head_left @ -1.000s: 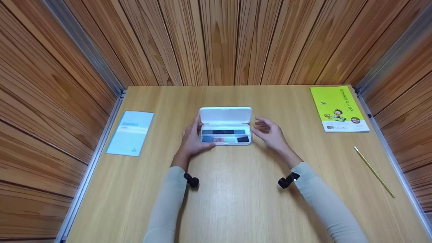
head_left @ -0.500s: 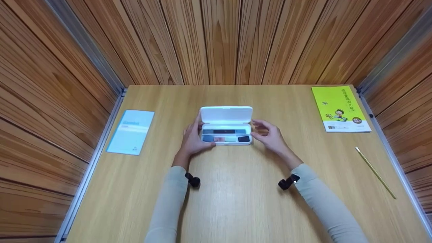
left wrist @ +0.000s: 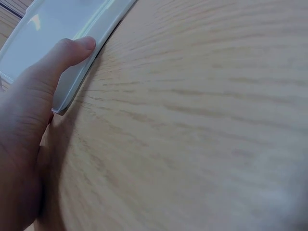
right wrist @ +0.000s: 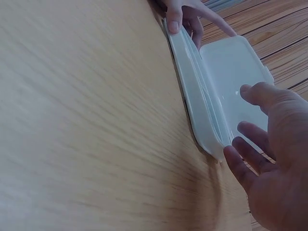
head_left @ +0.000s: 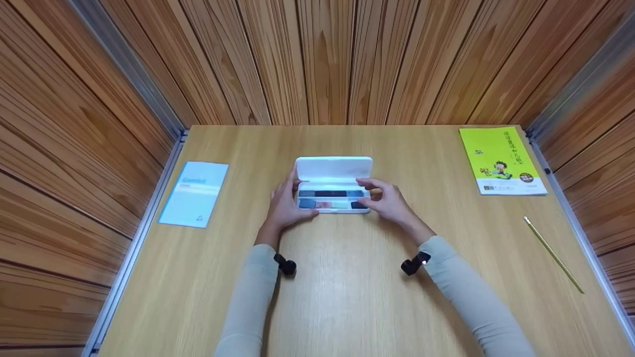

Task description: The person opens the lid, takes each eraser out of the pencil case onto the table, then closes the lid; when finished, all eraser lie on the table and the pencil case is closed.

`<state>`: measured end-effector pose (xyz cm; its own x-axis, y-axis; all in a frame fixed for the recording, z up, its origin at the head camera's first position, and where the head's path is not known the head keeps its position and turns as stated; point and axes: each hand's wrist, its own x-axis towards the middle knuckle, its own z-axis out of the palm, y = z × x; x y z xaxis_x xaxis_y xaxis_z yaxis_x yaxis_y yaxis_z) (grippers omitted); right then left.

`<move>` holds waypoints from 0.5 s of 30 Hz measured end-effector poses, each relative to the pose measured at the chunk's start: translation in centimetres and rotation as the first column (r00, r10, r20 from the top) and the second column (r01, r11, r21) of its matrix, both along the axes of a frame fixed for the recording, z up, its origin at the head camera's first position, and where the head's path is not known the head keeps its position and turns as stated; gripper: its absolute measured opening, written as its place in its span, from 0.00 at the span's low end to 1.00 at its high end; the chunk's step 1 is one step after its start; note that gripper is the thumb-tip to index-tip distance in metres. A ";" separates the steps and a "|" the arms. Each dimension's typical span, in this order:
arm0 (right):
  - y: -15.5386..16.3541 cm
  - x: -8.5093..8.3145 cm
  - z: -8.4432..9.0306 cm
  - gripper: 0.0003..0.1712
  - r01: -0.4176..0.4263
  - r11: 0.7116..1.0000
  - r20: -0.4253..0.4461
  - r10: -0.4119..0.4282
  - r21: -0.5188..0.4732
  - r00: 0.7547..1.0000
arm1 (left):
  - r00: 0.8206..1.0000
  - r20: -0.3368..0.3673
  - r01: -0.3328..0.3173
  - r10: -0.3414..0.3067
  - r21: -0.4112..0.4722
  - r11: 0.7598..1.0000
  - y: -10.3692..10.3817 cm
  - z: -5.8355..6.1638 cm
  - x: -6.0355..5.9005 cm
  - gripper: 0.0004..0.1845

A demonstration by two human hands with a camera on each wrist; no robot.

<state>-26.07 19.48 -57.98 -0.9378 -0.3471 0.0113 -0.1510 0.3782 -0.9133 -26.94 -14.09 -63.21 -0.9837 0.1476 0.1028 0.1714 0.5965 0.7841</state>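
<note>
A white pencil case (head_left: 334, 169) lies on the table with its lid raised at the back. Inside it are a long dark strip (head_left: 331, 194), a blue-grey block (head_left: 307, 204), a pinkish piece (head_left: 324, 205) and a black block (head_left: 356, 205). My left hand (head_left: 286, 206) grips the case's left end, its thumb on the front rim and fingers around the side. Over the right end hovers my right hand (head_left: 391, 201), fingers spread and slightly bent. The right wrist view shows nothing between that thumb and the fingers (right wrist: 245, 154).
A light blue booklet (head_left: 194, 194) lies at the left of the table (head_left: 347, 277). At the back right is a yellow-green book (head_left: 501, 158), with a gold pencil (head_left: 553, 254) in front of it. Wood-panelled walls (head_left: 327, 59) enclose the table on several sides.
My right hand has moved left, from beside the case's right end to over its right compartments. The left hand stays on the case, which has hardly moved.
</note>
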 end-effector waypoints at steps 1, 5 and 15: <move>-0.1 -0.1 -0.1 0.33 0.000 1.000 -0.002 0.000 0.009 1.000 | 1.000 0.001 0.000 0.000 0.000 1.000 0.0 0.0 0.0 0.81; -0.4 -0.3 -0.4 0.32 0.005 0.999 0.000 -0.005 0.037 1.000 | 1.000 -0.002 0.002 -0.002 -0.002 1.000 -0.1 -0.1 0.0 0.81; -0.8 -0.6 -0.4 0.28 -0.003 0.995 0.025 0.001 0.095 1.000 | 0.999 -0.027 0.019 -0.020 -0.023 1.000 -0.1 -0.1 0.1 0.81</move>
<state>-26.71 18.63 -58.40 -0.9367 -0.3474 -0.0447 -0.1298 0.4630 -0.8768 -26.85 -14.16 -63.31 -0.9774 0.1695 0.1262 0.2047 0.6105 0.7651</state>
